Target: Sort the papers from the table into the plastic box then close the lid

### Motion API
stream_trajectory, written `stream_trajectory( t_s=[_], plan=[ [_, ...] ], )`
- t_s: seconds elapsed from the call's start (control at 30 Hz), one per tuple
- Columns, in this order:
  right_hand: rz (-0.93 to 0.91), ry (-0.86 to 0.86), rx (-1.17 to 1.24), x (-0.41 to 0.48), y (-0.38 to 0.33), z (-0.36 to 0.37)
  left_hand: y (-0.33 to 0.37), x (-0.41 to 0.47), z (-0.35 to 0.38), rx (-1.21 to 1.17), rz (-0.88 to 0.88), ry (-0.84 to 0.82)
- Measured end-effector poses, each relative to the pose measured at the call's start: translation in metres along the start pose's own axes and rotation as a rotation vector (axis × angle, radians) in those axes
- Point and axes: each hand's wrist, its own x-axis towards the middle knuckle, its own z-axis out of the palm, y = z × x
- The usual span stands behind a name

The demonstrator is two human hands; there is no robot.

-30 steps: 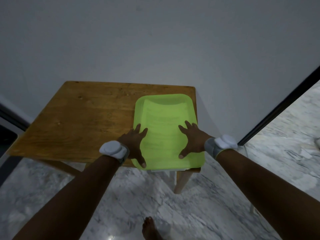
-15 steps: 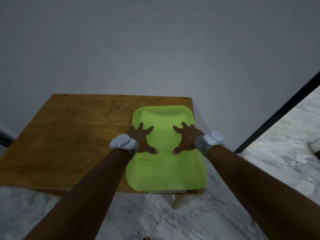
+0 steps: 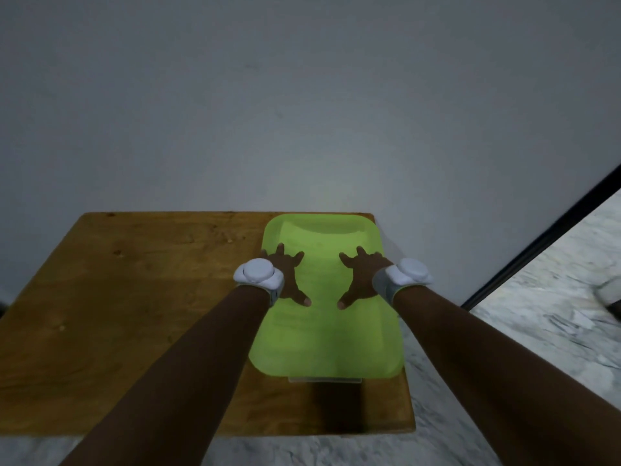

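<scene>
A flat plastic box with a translucent lime-green lid (image 3: 327,344) lies on the right side of the wooden table (image 3: 134,314). The lid covers the box, and faint lines of printed paper show through it. My left hand (image 3: 287,275) rests flat on the lid's left part, fingers spread. My right hand (image 3: 361,277) rests flat on the lid's right part, fingers spread too. Both thumbs point inward toward each other. Each wrist carries a white band. A clear tab of the box (image 3: 325,379) sticks out under the lid's near edge.
The table stands against a plain grey wall (image 3: 302,112). Its right edge drops to a marble floor (image 3: 537,331). A dark strip (image 3: 544,243) runs diagonally along the wall's foot at the right.
Both hands have slid from the lid's near corners toward its far half, still pressed flat. The view has moved closer over the table.
</scene>
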Motion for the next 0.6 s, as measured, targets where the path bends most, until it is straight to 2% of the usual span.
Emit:
stream_trajectory(
  t_s=[0.3,0.47,0.53,0.6],
  plan=[
    [0.099,-0.007,0.1,0.071,0.019,-0.037,-0.02,0.073,-0.044,0.082,0.035,0.005],
    [0.09,-0.028,0.185,0.073,0.024,-0.031,-0.005,0.077,-0.059,0.054,0.021,-0.078],
    [0.064,0.014,0.261,0.065,0.026,-0.039,-0.002,0.065,-0.078,0.016,-0.001,-0.021],
    [0.013,0.139,0.384,0.061,0.027,-0.048,-0.003,0.057,-0.093,-0.103,-0.028,0.058]
  ],
)
